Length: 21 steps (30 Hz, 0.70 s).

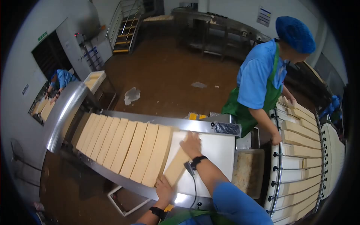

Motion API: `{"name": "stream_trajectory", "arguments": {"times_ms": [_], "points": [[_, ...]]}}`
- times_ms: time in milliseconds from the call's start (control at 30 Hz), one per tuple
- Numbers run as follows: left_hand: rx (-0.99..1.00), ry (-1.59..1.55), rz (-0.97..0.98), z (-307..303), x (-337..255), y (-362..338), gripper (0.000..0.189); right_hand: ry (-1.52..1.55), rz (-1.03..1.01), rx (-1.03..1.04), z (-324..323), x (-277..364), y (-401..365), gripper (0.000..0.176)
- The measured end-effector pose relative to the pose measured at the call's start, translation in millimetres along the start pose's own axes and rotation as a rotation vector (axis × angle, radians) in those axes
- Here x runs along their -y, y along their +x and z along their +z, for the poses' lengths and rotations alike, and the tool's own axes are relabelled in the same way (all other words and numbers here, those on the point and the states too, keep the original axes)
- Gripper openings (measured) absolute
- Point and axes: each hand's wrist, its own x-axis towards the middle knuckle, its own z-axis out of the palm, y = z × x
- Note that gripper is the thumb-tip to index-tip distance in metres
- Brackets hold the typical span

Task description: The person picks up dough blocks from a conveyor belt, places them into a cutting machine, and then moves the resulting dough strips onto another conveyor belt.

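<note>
Fingers of the left hand (163,190) grip the near end of a loose pale bar (176,167); those of the right hand (192,145) grip its far end. Its long axis slants from near left to far right on the white belt (220,155), just right of the row of bars (125,148). The right palm hides the far end; the fingertips' undersides cannot be made out.

The white belt (222,153) offers room right of the held slab (177,166), packed slabs (125,146) blocking left.
</note>
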Motion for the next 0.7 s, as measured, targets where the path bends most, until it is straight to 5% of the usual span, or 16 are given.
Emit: {"name": "stream_trajectory", "arguments": {"times_ms": [67,133,233,267,367,500,600,700], "points": [[0.245,-0.228,0.002,-22,-22,5,0.08,0.007,0.036,-0.017,-7,-47,3,0.084],[0.412,-0.447,0.049,-36,-45,4,0.075,0.022,0.281,-0.007,-41,-81,-8,0.088],[0.642,-0.446,0.102,-22,-70,-1,0.077,-0.165,0.332,-0.143,-60,-137,-23,0.09],[0.673,-0.31,0.142,-20,-82,-5,0.079,0.023,0.391,-0.215,-66,-155,-33,0.091],[0.477,-0.323,0.208,4,-106,-15,0.079,0.269,0.507,-0.236,-90,-190,-66,0.091],[0.241,-0.425,0.417,19,-146,-28,0.074,0.391,0.451,-0.604,-99,-273,-111,0.08],[0.26,-0.512,0.505,13,-203,-41,0.079,0.43,0.488,-0.925,-153,-308,-154,0.073],[0.235,-0.523,0.668,9,-268,-54,0.081,0.386,0.575,-1.014,-198,-367,-182,0.073]]}}
